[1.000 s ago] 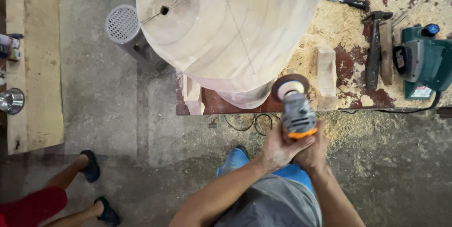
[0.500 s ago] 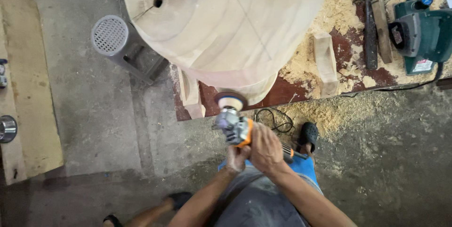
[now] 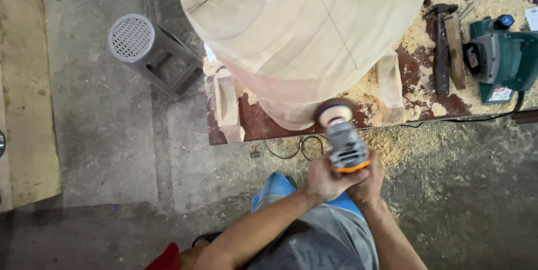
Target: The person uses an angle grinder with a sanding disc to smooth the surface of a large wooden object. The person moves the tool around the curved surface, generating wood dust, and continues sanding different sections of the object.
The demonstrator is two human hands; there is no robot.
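A woodworking workshop is shown. A large, rounded, pale wooden form (image 3: pixel 314 35) is propped on wooden blocks over a worn, red-stained board (image 3: pixel 426 102) strewn with sawdust. A dark-headed hammer (image 3: pixel 443 46) and a green electric planer (image 3: pixel 501 60) are laid beside it. A grey, orange-banded angle grinder (image 3: pixel 343 138) is seen at the form's edge. A rough concrete floor (image 3: pixel 112 135) and a grey plastic stool (image 3: pixel 151 51) are visible.

Grey concrete floor (image 3: pixel 112 135) (sawdust-strewn) with a grey plastic stool (image 3: pixel 148 51).
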